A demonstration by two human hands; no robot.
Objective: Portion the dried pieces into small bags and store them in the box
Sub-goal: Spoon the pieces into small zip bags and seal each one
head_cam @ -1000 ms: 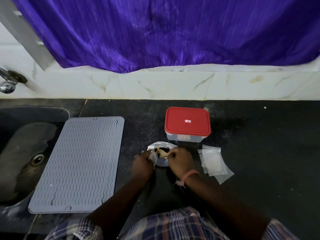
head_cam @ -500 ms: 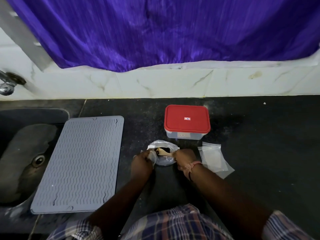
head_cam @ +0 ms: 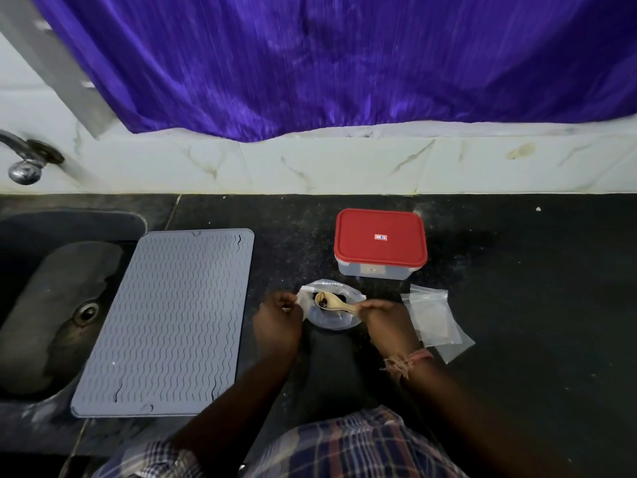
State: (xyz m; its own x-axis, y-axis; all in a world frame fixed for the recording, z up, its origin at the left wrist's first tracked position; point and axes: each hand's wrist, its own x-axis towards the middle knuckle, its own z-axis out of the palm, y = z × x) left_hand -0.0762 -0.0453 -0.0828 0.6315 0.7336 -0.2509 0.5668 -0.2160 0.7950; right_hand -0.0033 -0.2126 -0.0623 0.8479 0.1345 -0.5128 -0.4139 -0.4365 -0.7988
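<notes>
A small clear bowl [head_cam: 332,320] with dark dried pieces [head_cam: 339,300] sits on the black counter. My right hand [head_cam: 387,320] grips the handle of a pale wooden spoon [head_cam: 336,302], whose scoop lies over the bowl with dark pieces in it. My left hand [head_cam: 277,320] pinches a small clear bag [head_cam: 305,298] at the bowl's left rim. Behind the bowl stands the box [head_cam: 379,243], its red lid closed.
A pile of empty clear bags [head_cam: 434,319] lies right of the bowl. A grey ribbed mat [head_cam: 169,319] lies to the left, beside the sink [head_cam: 44,305] and tap [head_cam: 24,163]. A white tiled wall and purple curtain [head_cam: 344,63] bound the back.
My right hand has drawn back to the right, so the spoon shows over the bowl with pieces in its scoop. My left hand keeps the bag at the rim.
</notes>
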